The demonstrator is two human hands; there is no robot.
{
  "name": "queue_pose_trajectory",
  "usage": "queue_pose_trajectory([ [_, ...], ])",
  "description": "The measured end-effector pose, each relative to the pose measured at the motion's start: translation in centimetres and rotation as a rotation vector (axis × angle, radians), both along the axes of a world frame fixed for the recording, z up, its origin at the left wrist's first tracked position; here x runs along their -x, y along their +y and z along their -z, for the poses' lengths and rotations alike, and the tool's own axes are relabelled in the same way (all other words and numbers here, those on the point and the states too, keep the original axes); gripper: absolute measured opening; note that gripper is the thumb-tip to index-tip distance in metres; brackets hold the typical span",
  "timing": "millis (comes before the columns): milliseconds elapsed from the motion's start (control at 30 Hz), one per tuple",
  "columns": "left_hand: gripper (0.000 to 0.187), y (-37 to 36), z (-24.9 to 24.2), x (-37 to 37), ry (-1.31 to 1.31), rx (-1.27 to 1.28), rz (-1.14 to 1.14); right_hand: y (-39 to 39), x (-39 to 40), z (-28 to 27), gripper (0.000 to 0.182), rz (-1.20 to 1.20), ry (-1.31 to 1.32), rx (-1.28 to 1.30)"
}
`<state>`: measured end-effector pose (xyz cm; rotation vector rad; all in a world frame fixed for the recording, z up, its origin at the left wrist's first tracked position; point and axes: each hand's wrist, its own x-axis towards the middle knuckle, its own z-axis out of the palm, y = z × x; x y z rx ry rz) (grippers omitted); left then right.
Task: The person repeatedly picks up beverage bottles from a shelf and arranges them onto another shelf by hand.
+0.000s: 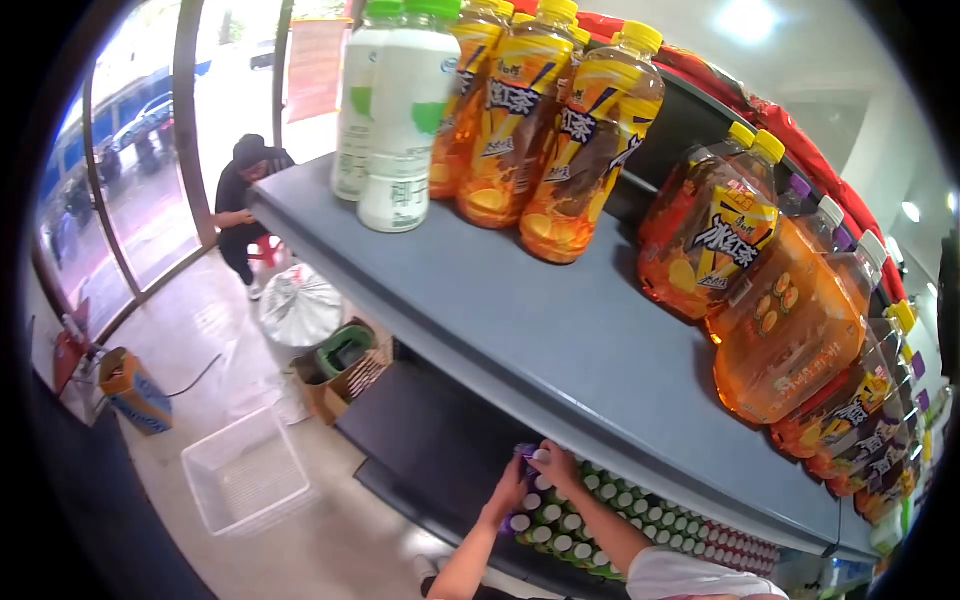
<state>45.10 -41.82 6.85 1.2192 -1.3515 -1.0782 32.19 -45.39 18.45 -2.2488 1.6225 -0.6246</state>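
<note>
Rows of capped bottles (552, 513) already line part of the lower shelf (430, 420), while at their edge a purple bottle (529, 453), not yet released, seems clasped between left hand (509, 488) and right hand (560, 467).

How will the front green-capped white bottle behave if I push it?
The front white bottle is tall and narrow, so a high push may tip it. Its rounded sides would probably let it roll. Near the edge of the shelf, it could drop.
</note>
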Motion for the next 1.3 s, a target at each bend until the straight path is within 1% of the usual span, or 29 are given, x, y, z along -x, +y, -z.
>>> queue_pose_trajectory([
  [67,0.062,-3.4,5.1,1.8,-0.021,0.034,0.073,-1.1,0.6,0.7,0.041,0.046,0.033,-0.056],
  [100,0.061,-3.8,3.9,1.5,0.037,0.006,0.148,-1.5,0.7,0.9,0.041,0.067,0.048,-0.07],
  [133,0.061,-4.4,4.0,1.5,0.04,0.002,0.18,-1.8,1.2,1.0,0.041,0.081,0.061,-0.085],
  [300,0.062,-7.0,4.4,1.8,0.035,-0.017,0.261,-2.8,2.4,1.6,0.041,0.109,0.113,-0.129],
  [633,0.067,-8.7,3.7,2.5,0.021,-0.035,0.294,-3.2,3.1,0.6,0.042,0.054,0.127,-0.164],
  [800,0.07,-7.9,3.8,2.1,0.018,-0.019,0.236,-2.1,3.9,-0.2,0.042,-0.044,0.138,-0.159],
  [900,0.072,-4.5,2.7,1.1,0.035,0.0,0.122,0.3,4.3,-2.6,0.043,-0.194,0.134,-0.038],
  [967,0.073,-0.9,1.8,-0.4,0.052,0.007,-0.004,3.5,4.9,-4.1,0.043,-0.238,0.047,0.01],
  [1000,0.074,1.2,1.1,-1.3,0.054,-0.011,-0.082,5.6,3.8,-6.8,0.039,-0.09,-0.171,-0.182],
  [1033,0.069,3.4,-0.8,-2.7,0.049,-0.073,-0.189,7.9,4.5,-5.4,0.034,-0.083,-0.208,-0.21],
  [1067,0.064,7.1,-2.3,-3.5,0.045,-0.143,-0.295,10.2,5.1,-4.3,0.03,-0.075,-0.244,-0.236],
  [1100,0.056,10.7,-4.5,-4.7,0.08,-0.251,-0.351,13.1,4.2,-6.8,0.029,-0.118,-0.352,-0.23],
  [1133,0.05,14.0,-6.1,-6.2,0.117,-0.357,-0.41,15.8,4.1,-7.6,0.028,-0.115,-0.344,-0.326],
  [1167,0.041,17.7,-6.0,-7.4,0.255,-0.377,-0.471,18.6,3.7,-7.6,0.028,-0.094,-0.337,-0.452],
  [1200,0.035,21.5,-5.5,-8.7,0.239,-0.363,-0.538,21.3,4.3,-4.3,0.031,-0.106,-0.375,-0.632],
  [1233,0.031,25.8,-2.2,-10.0,0.178,-0.296,-0.601,24.1,4.6,-2.9,0.029,-0.185,-0.275,-0.643],
  [1267,0.031,30.0,-0.5,-11.4,0.096,-0.414,-0.704,26.5,4.9,-1.7,0.028,-0.266,-0.173,-0.644],
  [1300,0.03,34.0,0.4,-12.5,0.021,-0.532,-0.808,28.6,5.6,1.1,0.029,-0.435,-0.18,-0.713],
])
